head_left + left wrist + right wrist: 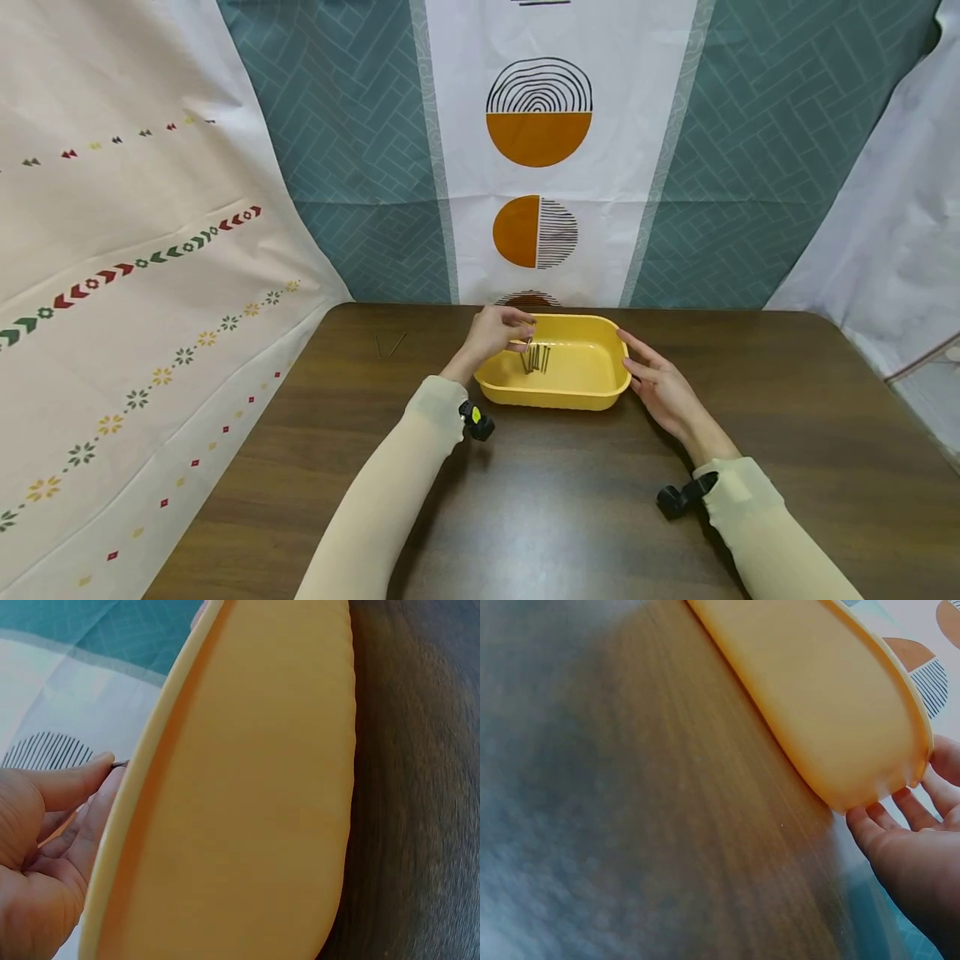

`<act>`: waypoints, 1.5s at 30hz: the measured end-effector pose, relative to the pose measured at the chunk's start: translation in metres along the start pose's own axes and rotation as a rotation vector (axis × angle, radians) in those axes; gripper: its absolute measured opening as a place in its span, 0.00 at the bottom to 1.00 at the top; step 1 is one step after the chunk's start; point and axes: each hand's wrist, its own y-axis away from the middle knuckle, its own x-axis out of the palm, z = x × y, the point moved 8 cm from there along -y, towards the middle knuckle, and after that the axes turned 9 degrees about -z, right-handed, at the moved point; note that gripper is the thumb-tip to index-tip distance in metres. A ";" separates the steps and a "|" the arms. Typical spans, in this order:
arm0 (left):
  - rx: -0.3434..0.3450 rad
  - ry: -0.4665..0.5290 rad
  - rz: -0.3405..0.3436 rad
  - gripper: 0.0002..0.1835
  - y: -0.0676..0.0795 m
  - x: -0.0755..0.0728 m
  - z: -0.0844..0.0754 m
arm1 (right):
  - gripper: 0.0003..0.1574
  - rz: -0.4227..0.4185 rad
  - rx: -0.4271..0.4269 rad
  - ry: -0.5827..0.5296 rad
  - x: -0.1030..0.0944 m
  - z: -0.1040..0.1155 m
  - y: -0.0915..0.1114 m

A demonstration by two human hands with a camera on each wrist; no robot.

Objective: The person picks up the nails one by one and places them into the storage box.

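A yellow plastic tray (555, 400) stands on the table with several thin dark nails (536, 358) lying together in its left half. Over the tray's left side, my left hand (498, 331) pinches one nail (120, 763) between thumb and fingertips. In the left wrist view the tray's wall hides most of that nail. At the tray's right end, my right hand (663, 387) touches the outside and rim with extended fingers. The right wrist view shows those fingers (866, 829) against the end wall.
Two more thin nails (397, 344) lie apart on the brown table (570, 492), left of the tray. A patterned curtain (360, 167) hangs right behind the table's far edge. White cloth (150, 333) drapes along the left side.
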 end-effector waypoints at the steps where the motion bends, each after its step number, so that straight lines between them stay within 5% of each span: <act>1: -0.004 0.003 -0.001 0.13 0.000 0.001 0.001 | 0.38 -0.003 0.003 0.005 0.000 -0.001 0.000; 18: -0.086 0.065 -0.059 0.11 -0.003 0.033 0.009 | 0.38 0.000 0.001 0.001 0.001 -0.002 -0.001; 30: -0.117 -0.028 -0.112 0.09 -0.002 0.042 0.014 | 0.38 0.004 -0.004 -0.018 0.001 0.000 -0.001; 45: -0.094 -0.222 -0.082 0.07 -0.007 0.048 0.016 | 0.38 0.014 -0.025 -0.046 0.002 0.002 -0.002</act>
